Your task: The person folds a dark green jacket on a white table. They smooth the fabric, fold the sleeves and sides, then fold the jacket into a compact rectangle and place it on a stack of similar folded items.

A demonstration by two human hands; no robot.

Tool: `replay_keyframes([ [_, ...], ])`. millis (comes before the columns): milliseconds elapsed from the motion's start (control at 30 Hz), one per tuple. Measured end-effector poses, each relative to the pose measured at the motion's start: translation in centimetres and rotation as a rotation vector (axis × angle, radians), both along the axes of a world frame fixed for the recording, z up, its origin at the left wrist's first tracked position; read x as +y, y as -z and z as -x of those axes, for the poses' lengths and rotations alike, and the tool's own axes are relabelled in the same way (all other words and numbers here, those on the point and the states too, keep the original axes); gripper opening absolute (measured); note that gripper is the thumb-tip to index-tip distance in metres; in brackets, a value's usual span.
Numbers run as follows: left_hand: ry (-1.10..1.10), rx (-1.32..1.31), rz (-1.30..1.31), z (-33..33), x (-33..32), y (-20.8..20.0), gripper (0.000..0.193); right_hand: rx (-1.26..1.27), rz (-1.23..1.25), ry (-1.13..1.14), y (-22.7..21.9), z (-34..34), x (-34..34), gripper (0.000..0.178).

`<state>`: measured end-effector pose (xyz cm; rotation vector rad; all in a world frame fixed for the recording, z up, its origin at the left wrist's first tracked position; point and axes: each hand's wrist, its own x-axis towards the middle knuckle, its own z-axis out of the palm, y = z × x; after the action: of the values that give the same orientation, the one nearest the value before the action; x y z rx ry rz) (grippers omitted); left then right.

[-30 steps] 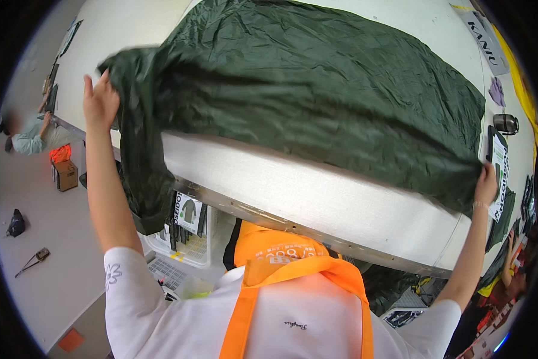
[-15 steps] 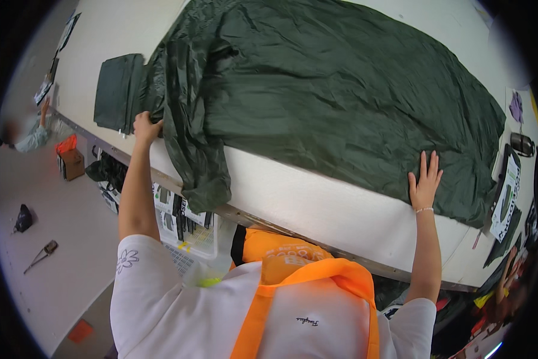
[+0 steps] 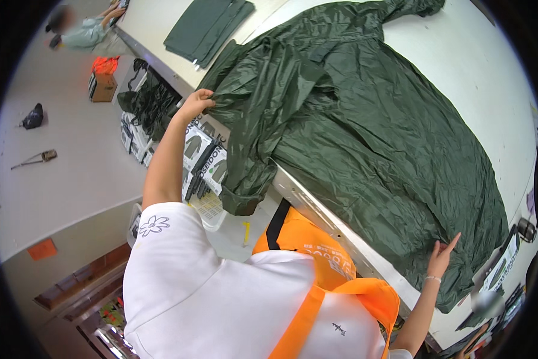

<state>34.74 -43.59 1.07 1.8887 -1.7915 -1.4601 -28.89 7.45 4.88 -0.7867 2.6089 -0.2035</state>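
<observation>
A dark green raincoat (image 3: 365, 119) lies wrinkled across the white table (image 3: 460, 90). One of its sleeves (image 3: 254, 161) droops over the near table edge; the other stretches toward the far side. My left hand (image 3: 198, 103) is closed on the raincoat's left edge, pinching the fabric just beyond the table's edge. Near the lower right of the coat, my right hand (image 3: 441, 260) rests on the fabric with thumb and index finger apart. Its other fingers are partly hidden. Folded dark green cloth (image 3: 209, 30) lies beyond my left hand.
Packaged goods (image 3: 206, 158) fill a white basket below the table's left edge, beside a heap of dark cloth (image 3: 152, 99). A cardboard box (image 3: 103, 87) stands on the floor. Another person (image 3: 89, 33) is at the far left. A dark cylinder (image 3: 526, 230) sits at the right.
My view has turned. The raincoat has shifted toward me, nearer the front edge. My left hand has drawn its edge away from the folded cloth; my right hand's spread fingers have drawn in.
</observation>
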Motion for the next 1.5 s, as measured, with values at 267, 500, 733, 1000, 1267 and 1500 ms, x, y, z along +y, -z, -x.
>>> replay_keyframes([
  [267, -0.124, -0.464, 0.541, 4.3, 2.1, 2.6, 0.038, 0.346, -0.124, -0.246, 1.2, -0.5, -7.6, 0.053],
  [500, -0.110, 0.125, 0.457, 1.7, 3.8, 3.7, 0.043, -0.978, 0.120, -0.497, -0.7, -32.9, -22.4, 0.051],
  [733, -0.118, -0.204, 0.708, 2.4, 3.8, 5.9, 0.051, -0.996, 0.136, -0.255, 5.2, -45.0, -25.7, 0.077],
  [1000, -0.115, -0.248, 0.794, 2.0, 3.7, 7.2, 0.056, -0.976, 0.266, 0.024, 5.1, -49.4, -29.7, 0.105],
  [1267, -0.053, -0.254, 0.852, -0.1, 2.9, 9.4, 0.055, -1.162, 0.309, -0.302, 3.3, -43.5, -31.5, 0.061],
  [1500, -0.092, -0.289, 0.773, 3.3, 4.0, 6.1, 0.047, -0.627, -0.010, -0.374, -6.8, -12.2, -13.1, 0.059],
])
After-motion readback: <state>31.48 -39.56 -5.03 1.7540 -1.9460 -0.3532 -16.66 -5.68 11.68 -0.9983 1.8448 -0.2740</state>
